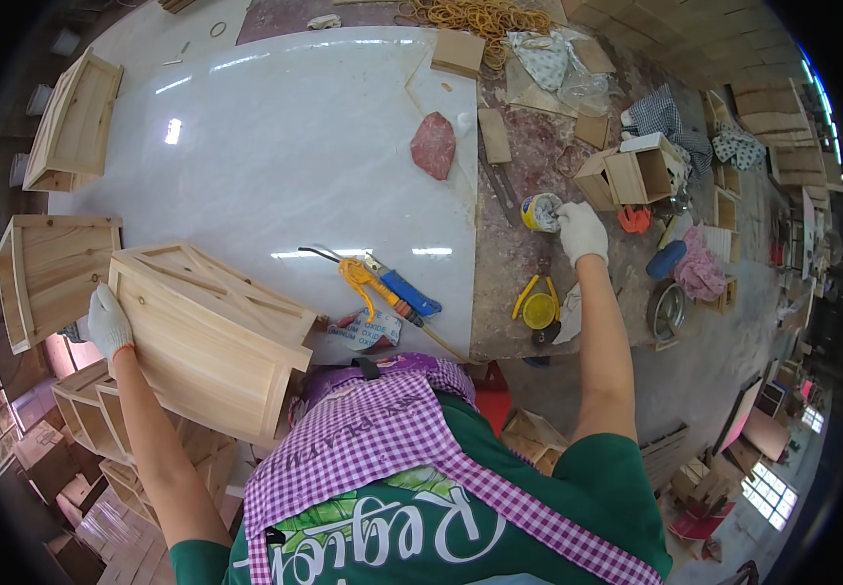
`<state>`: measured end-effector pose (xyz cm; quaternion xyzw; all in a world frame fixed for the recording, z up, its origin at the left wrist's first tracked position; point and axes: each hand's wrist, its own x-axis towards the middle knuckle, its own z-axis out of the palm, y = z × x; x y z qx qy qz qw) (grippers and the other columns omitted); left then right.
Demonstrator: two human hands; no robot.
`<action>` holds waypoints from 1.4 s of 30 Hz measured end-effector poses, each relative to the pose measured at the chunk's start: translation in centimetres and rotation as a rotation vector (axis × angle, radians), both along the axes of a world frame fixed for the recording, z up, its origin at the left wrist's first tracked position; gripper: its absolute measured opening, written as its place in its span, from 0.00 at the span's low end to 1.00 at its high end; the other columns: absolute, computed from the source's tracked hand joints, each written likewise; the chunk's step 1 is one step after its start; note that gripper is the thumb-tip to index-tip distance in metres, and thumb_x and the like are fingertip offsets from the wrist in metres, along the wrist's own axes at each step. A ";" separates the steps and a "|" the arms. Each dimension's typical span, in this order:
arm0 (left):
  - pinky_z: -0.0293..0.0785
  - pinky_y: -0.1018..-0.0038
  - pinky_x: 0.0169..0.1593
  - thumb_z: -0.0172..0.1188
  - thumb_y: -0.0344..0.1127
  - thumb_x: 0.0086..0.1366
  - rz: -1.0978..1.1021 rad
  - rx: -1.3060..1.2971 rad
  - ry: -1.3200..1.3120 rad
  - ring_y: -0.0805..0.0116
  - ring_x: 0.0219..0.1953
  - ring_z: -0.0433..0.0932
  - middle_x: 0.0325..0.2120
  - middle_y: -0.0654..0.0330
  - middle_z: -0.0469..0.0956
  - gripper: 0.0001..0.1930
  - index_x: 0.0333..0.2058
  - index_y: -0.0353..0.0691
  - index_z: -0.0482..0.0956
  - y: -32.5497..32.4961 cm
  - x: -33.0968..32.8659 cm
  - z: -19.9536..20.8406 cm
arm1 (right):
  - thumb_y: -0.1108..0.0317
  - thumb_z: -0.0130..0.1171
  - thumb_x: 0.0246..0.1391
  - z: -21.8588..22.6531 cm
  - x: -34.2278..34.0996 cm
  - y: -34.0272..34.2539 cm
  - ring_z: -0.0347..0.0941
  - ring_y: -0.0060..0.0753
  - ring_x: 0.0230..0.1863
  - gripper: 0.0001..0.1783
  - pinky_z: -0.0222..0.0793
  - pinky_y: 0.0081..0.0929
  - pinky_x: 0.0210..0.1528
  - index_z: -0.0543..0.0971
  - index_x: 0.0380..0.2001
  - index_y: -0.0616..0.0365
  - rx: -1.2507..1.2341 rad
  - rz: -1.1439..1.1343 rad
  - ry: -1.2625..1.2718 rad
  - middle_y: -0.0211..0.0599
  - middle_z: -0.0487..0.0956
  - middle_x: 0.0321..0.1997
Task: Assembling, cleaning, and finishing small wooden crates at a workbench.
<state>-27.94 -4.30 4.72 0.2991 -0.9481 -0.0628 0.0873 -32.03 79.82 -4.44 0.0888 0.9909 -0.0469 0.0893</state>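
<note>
My left hand [110, 324], in a white knit glove, grips the upper left corner of a pale wooden box [209, 358] with slatted pieces along its far side. The box lies tilted at the table's near edge, partly against my apron. My right hand [582, 234], gloved too, reaches far out to a small tub [540, 212] with a yellow and blue label. Its closed fingertips are at the tub's mouth; anything pinched in them is hidden. Between my arms lie a blue-handled tool [409, 292], an orange-yellow tool with a cord [368, 285] and a crumpled sandpaper sheet [365, 331].
More wooden boxes [61, 268] stand at the left edge. A reddish sandpaper piece [433, 146] lies on the glossy white tabletop [295, 146]. At right are yellow-handled pliers [538, 308], a metal bowl [666, 311], a pink cloth [702, 268] and a small wooden box [638, 176].
</note>
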 end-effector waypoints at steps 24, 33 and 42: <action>0.78 0.53 0.45 0.50 0.54 0.72 0.076 0.021 0.173 0.44 0.41 0.82 0.37 0.50 0.84 0.21 0.37 0.45 0.84 4.4 0.7 2.7 | 0.76 0.67 0.53 12.7 -4.7 -43.2 0.78 0.43 0.48 0.15 0.74 0.35 0.51 0.84 0.46 0.57 -1.064 0.936 -0.067 0.41 0.82 0.48; 0.79 0.58 0.44 0.54 0.51 0.72 0.048 0.042 0.187 0.47 0.40 0.83 0.37 0.53 0.85 0.17 0.40 0.46 0.85 3.9 1.0 2.2 | 0.73 0.73 0.47 10.2 -5.2 -48.8 0.78 0.49 0.48 0.19 0.74 0.41 0.50 0.85 0.46 0.54 -0.887 1.206 0.085 0.41 0.83 0.45; 0.79 0.59 0.43 0.54 0.50 0.73 0.054 0.015 0.164 0.47 0.39 0.83 0.37 0.54 0.85 0.17 0.40 0.46 0.85 3.7 1.0 1.6 | 0.73 0.72 0.44 10.0 -5.2 -50.5 0.79 0.49 0.44 0.19 0.73 0.42 0.45 0.85 0.43 0.54 -0.844 1.300 0.117 0.40 0.83 0.42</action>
